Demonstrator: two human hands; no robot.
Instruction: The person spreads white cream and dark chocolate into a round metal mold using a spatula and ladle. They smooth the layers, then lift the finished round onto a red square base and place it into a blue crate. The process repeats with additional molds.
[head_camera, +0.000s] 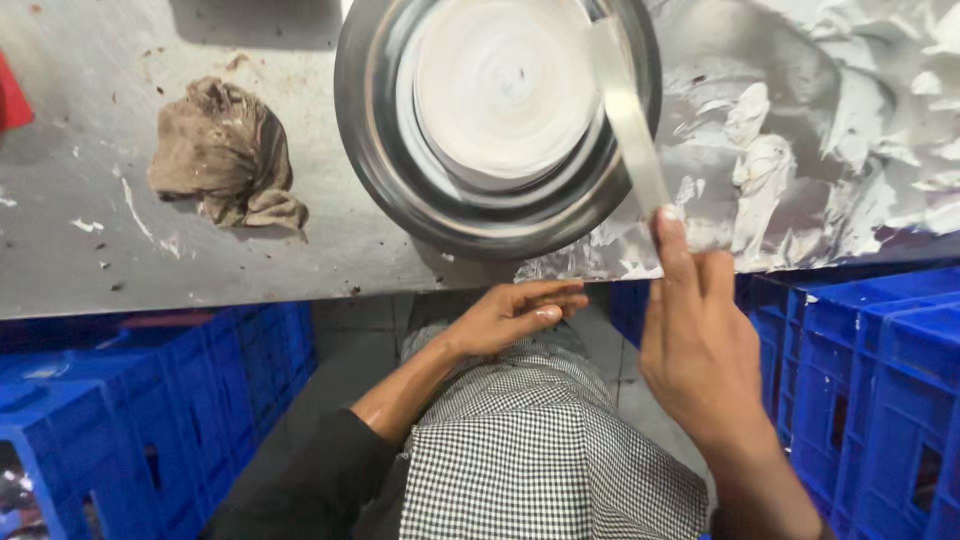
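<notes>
Head view: my right hand (695, 340) keeps a closed grip on a long flat metal blade (628, 110), its tip resting against the white round cake (500, 85) inside the steel pan (372, 150) on the tabletop (80, 270). My left hand (515, 315) hangs open below the tabletop edge, holding nothing. Crumpled foil (830, 130) lies right; a brown rag (225, 155) lies left.

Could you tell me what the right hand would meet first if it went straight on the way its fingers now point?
The right hand holds a flat metal spatula pointing up over the table edge. Going on, it would likely first meet the rim of the steel bowl holding the white cake, though depth is unclear.
</notes>
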